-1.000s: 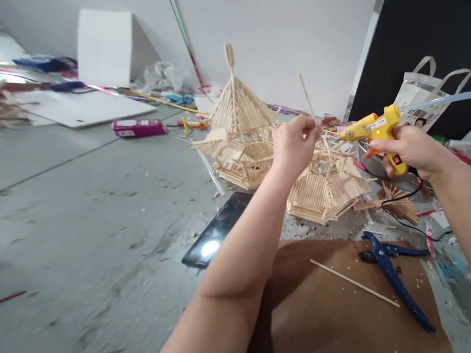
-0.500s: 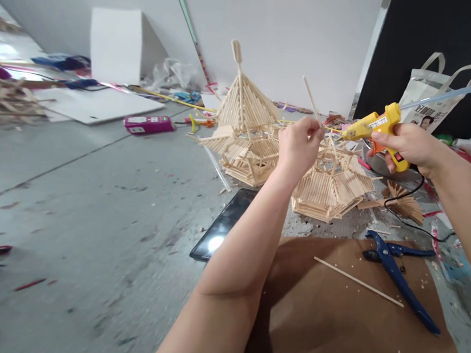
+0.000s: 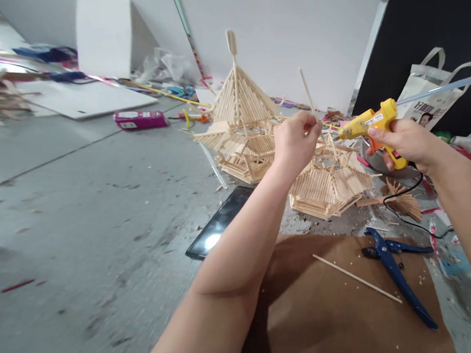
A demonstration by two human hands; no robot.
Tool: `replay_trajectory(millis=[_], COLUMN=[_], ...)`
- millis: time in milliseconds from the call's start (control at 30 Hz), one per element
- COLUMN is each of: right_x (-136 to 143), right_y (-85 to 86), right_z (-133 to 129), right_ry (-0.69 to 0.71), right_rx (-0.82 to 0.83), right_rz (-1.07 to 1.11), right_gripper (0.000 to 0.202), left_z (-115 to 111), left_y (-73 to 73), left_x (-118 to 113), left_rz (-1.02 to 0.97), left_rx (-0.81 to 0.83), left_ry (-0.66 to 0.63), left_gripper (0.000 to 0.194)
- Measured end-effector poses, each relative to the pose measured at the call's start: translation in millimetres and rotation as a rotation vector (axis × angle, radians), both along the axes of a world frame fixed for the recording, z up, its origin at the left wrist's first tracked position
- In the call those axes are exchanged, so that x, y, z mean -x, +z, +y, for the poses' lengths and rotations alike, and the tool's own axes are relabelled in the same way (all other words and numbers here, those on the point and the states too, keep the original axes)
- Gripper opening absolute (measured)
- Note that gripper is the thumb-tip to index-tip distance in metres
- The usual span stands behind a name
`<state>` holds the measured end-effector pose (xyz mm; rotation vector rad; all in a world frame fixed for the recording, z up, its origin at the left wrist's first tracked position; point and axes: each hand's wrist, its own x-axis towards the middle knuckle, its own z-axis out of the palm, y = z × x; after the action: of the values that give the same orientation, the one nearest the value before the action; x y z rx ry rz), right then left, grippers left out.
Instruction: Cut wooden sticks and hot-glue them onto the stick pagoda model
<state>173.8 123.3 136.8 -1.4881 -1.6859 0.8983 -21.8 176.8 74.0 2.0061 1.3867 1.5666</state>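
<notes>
In the head view, we see two bare hands meeting over a roofed stick model (image 3: 326,190), which sits on a grey surface just beside a taller model (image 3: 244,98) with a peaked top. Our left hand (image 3: 296,140) pinches a thin stick (image 3: 306,88) between thumb and fingertips, its free end slanting up and to the left; whether its lower end touches the model, we cannot tell. Our right hand (image 3: 409,140) is wrapped around the grip of a yellow glue gun (image 3: 368,123), fingers by the orange trigger, nozzle aimed toward the pinching fingertips but apart from them. Done well, in our judgement, this calls for a light, steady pinch, a small bead laid only where wood meets wood, and a still hold until the glue grips. We would keep the hot tip off our own fingers, which look near its line, and leave the black cord (image 3: 386,202) slack so that it does not tug the gun or snag the model's eaves. Nearer us, a cutter (image 3: 401,279) and a loose stick (image 3: 357,278) lie on a brown sheet (image 3: 329,331), well clear of the nozzle.
</notes>
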Motion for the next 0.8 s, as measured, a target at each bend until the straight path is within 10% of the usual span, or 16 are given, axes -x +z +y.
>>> replay_trajectory(millis=[800], right_x=[2.9], right_y=[0.7], right_z=[0.7], right_ry=[0.020], right_rx=[0.006], right_rz=[-0.083], right_gripper=[0.022], left_z=[-1.1], left_y=[0.3], left_x=[-0.5], left_rz=[0.006], left_rx=[-0.015], left_ry=[-0.017], left_gripper=[0.009])
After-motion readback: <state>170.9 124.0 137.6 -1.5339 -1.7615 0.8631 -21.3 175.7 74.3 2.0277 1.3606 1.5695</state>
